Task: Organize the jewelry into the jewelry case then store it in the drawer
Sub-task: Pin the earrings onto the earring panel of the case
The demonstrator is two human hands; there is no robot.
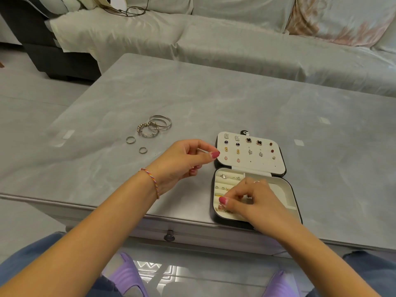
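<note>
Right hand (246,200) pinches something tiny, maybe a ring, inside the open jewelry case (287,202).
Earrings fill its lid and rings sit inside; left hand (182,161) curls, seemingly holding nothing. Bangles (157,125) and two rings (130,139) wait; drawer (169,237) stays shut.

sofa, cable and slippers around your table

behind the grey table (192,93) you had a long sofa (235,46) draped in a pale, creased cover, with a pink-blotched cushion (342,20) at its right end and a thin dark cable (128,10) looped on the seat near the left end. a dark armrest (32,39) showed at the far left. below the table edge, your blue jeans (25,260) and two purple slippers (128,275) sat over a glossy floor.
</note>
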